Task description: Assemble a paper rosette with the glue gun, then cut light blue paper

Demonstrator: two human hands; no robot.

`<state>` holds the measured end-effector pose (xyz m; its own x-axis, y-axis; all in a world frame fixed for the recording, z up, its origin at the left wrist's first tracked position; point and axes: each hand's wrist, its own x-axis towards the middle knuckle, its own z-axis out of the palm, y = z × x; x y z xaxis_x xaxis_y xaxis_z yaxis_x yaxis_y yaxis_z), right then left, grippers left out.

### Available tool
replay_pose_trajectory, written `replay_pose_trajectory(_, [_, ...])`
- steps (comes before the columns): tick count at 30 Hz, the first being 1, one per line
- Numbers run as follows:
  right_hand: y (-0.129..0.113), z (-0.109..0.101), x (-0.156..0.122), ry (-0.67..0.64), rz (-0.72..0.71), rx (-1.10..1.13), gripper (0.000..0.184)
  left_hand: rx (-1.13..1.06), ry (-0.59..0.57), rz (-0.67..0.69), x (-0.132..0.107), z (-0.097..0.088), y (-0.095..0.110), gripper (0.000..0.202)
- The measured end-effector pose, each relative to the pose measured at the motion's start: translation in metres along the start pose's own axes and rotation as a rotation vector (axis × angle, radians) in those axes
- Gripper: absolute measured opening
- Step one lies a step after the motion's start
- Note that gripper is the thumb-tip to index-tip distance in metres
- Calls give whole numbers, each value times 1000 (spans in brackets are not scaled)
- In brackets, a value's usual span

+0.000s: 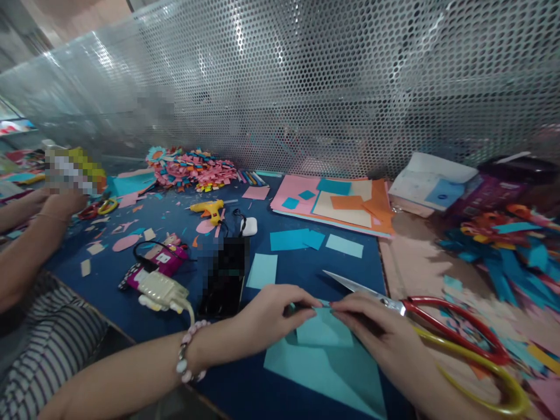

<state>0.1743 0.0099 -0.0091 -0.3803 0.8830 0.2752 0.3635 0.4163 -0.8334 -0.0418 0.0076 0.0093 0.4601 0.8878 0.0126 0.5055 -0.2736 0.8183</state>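
My left hand [273, 312] and my right hand [376, 332] meet over a small turquoise paper piece [324, 329]. Both pinch and press its top edge with closed fingertips. The piece lies on a larger turquoise sheet [330, 373] on the dark blue table [306, 265]. A bead bracelet [186, 353] is on my left wrist. Scissors with red and yellow handles [455, 332] lie just right of my right hand, blades pointing left behind my fingers.
More turquoise squares [297, 239] and a pink-orange paper stack [336, 204] lie further back. A yellow glue gun [209, 208], a phone [225, 274], a charger [161, 289] and paper scraps [192, 169] are to the left. Another person's arms [26, 233] are at far left. A perforated metal screen [306, 81] is behind.
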Motion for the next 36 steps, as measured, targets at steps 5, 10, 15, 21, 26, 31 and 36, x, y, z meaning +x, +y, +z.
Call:
replay_pose_trajectory(5, [-2,-1,-2,-24,-42,9,16,-104,-39,-92,-1,-1,5,17])
replay_pose_trajectory(10, [-2,0,-4,-17,-1,7,14,-135,-42,-118,-3,-2,8,16])
replay_pose_trajectory(15, [-3,0,-4,-49,27,-17,14,-117,-39,-89,-4,-3,10,17])
replay_pose_trajectory(21, [-7,0,-3,-141,-4,12,14,-127,-74,-56,-4,1,7,15])
replay_pose_trajectory(26, [-5,0,-5,-165,-47,28,14,-109,-107,0,-4,2,3,15])
replay_pose_trajectory(31, [-4,1,-6,-192,-120,44,14,-120,-160,7,-6,-1,5,24])
replay_pose_trajectory(36, [-10,-1,-9,-250,-155,31,14,-143,-180,58,-8,-1,9,37])
